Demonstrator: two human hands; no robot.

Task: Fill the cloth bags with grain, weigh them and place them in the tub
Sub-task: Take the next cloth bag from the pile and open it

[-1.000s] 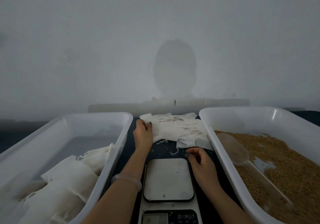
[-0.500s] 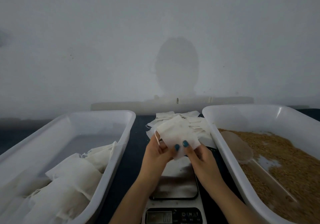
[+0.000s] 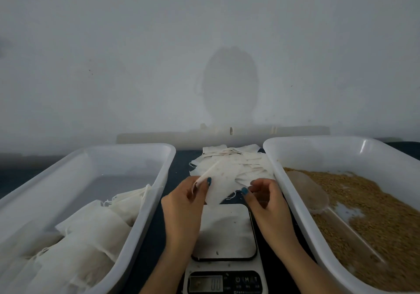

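Observation:
I hold an empty white cloth bag (image 3: 221,184) above the far edge of the scale (image 3: 225,232). My left hand (image 3: 186,200) pinches its left edge between thumb and fingers. My right hand (image 3: 263,197) pinches the bag's right corner by its string. Behind it lies a pile of empty cloth bags (image 3: 236,159). The white tub (image 3: 95,164) on the left holds several filled bags (image 3: 91,230). Another white tub (image 3: 341,148) on the right holds brown grain (image 3: 368,214) and a clear scoop (image 3: 311,191).
The scale's platform is bare and its display (image 3: 205,283) sits at the near edge. A dark tabletop (image 3: 179,157) shows between the tubs. A pale wall stands right behind the table, with a low strip (image 3: 222,132) along its base.
My left hand lifted one bag off the pile and brought it toward me over the scale. My right hand rose from the table and took its right corner; the hands have now spread apart.

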